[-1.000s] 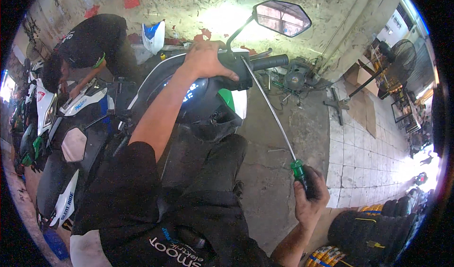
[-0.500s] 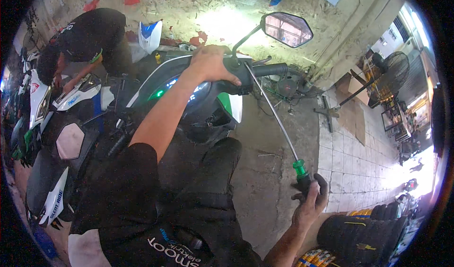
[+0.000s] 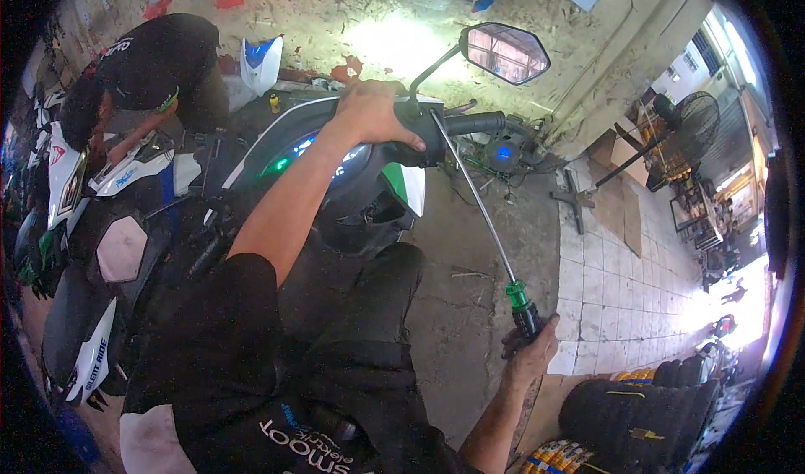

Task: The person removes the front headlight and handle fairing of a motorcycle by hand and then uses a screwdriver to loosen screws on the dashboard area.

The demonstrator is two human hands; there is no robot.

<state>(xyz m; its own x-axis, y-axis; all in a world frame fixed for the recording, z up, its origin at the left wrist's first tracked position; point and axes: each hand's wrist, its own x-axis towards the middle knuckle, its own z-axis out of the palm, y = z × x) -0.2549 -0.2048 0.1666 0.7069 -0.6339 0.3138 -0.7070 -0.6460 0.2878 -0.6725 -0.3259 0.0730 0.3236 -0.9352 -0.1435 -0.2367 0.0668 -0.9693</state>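
Note:
My right hand (image 3: 530, 348) is wrapped round the green and black handle of a long screwdriver (image 3: 478, 195). Its steel shaft slants up and left, and the tip meets the handlebar switch housing (image 3: 429, 143) of a scooter (image 3: 277, 126). Around that same housing, at the base of the mirror stem, my left hand (image 3: 375, 120) is closed with the thumb toward me. A rubber grip (image 3: 478, 122) sticks out to the right of the housing. Above it stands the mirror (image 3: 506, 53). The exact spot under the screwdriver tip is too small to make out.
Another person (image 3: 159, 63) bends over a second scooter (image 3: 122, 172) at the left. A standing fan (image 3: 683, 134) is at the far right, beyond the tiled floor (image 3: 599, 298). Stacked tyres (image 3: 637, 415) lie at the lower right. A stained wall (image 3: 319, 21) closes off the back.
The fingers of my right hand, looser before, now wrap the screwdriver handle. The handle has shifted slightly left. My left hand has stayed on the housing.

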